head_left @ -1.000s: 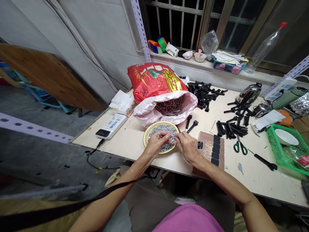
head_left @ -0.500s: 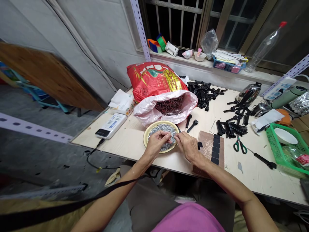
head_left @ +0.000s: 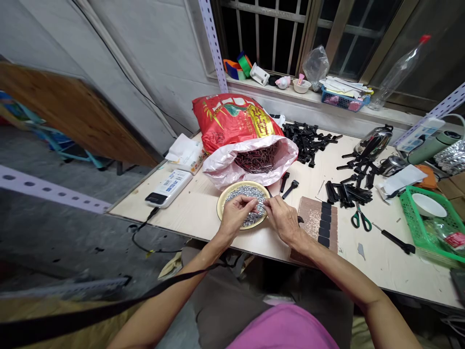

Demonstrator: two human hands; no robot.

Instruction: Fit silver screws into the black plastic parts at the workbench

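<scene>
Both of my hands are over a yellow bowl [head_left: 220, 213] that holds many small silvery metal pieces [head_left: 250, 191]. My left hand [head_left: 236, 213] has its thumb and fingertips pinched together; whatever is in them is too small to make out. Close to it on the right, my right hand [head_left: 281, 216] is curled, its fingertips pinched at the bowl's right side. What it grips is likewise too small to name. Just behind the bowl lies a red sack [head_left: 236, 121], its pale mouth open on a mass of thin dark-red screw-like rods [head_left: 256, 160].
Black plastic parts [head_left: 308, 140] lie piled behind, with more [head_left: 348, 194] at right. Right of my hands is a brown board [head_left: 308, 220] with black pads [head_left: 324, 225]. Scissors [head_left: 361, 220], a screwdriver [head_left: 397, 241] and a green basket [head_left: 417, 232] sit farther right; a power bank [head_left: 169, 189] is left.
The hands stay pinched over the bowl, with only a slight shift of the fingers. The whole view has moved very slightly.
</scene>
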